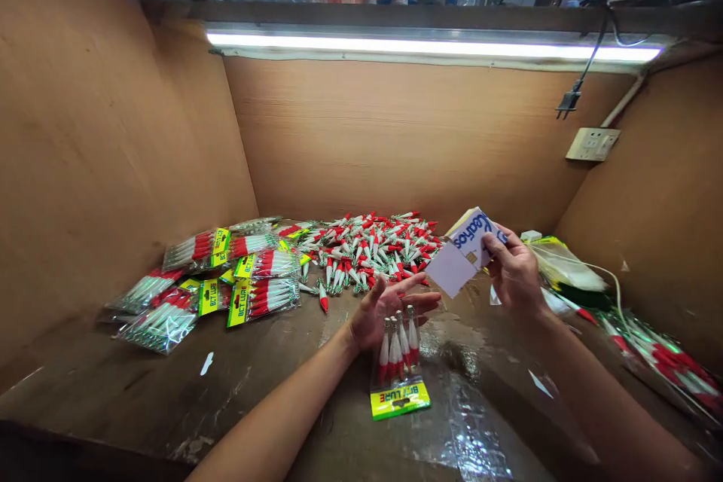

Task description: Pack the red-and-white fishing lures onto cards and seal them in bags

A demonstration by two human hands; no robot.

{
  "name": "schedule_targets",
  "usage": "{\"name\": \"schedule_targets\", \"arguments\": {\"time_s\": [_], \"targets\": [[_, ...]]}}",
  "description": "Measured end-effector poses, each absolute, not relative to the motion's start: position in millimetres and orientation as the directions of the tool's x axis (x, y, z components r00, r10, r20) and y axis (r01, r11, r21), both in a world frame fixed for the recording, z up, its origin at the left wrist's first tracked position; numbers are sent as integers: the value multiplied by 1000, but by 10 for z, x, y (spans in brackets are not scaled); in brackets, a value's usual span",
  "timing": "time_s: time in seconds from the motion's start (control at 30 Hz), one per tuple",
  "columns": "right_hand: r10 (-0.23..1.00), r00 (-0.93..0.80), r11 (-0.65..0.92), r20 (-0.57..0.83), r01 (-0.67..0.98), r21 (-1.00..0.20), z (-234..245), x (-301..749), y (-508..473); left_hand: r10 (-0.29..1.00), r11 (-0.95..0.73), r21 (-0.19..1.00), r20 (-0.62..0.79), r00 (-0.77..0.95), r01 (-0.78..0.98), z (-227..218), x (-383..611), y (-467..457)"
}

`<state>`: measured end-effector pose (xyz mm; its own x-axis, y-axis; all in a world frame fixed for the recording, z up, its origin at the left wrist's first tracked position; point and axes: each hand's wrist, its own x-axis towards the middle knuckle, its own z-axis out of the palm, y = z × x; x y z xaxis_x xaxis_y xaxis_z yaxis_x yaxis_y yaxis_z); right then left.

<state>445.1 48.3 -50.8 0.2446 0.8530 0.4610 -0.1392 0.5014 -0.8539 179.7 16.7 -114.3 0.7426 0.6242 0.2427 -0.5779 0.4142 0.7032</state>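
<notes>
My right hand [514,271] grips a folded piece of white card [466,252] with blue lettering, raised above the table right of centre. My left hand [389,305] is open and palm up, its fingers stretched toward the card. Just in front of its palm is a clear bag of red-and-white fishing lures [398,354], with a yellow and green header card turned toward me. Whether the left palm touches this bag I cannot tell. Beyond the hands lies a heap of loose red-and-white lures [367,248].
Packed bags of lures [263,294] are piled at the left. On the right lie a stack of clear bags [570,267] and more lures [660,358]. A plug [569,102] hangs beside a wall socket [593,144], below a light tube [429,49]. Wooden panels enclose three sides.
</notes>
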Motion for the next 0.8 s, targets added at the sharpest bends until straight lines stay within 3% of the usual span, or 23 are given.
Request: {"name": "schedule_targets", "arguments": {"time_s": [0.1,0.17,0.23,0.37,0.47,0.7,0.8], "targets": [[842,292,391,454,250,-886,-756,4837,502,642,431,678,234,731,-595,-1161,1803,193],[789,270,346,551,546,-763,-913,4921,410,650,444,664,224,727,-602,-1163,1811,205],[772,130,397,623,666,-632,-993,4827,240,646,467,655,206,735,-594,-1153,1835,201],[741,-366,668,563,491,-559,-915,4382,-93,622,523,627,183,761,-578,-1127,1954,133],[665,-574,728,478,355,-586,-873,4196,-157,598,561,614,163,785,-555,-1156,2048,85],[775,-473,608,419,378,-698,-1097,4385,-17,485,669,696,-143,863,-260,-1255,1922,109],[839,-354,531,414,368,-763,-1132,4413,9,503,663,698,-146,852,-271,-1196,1870,97]]}}
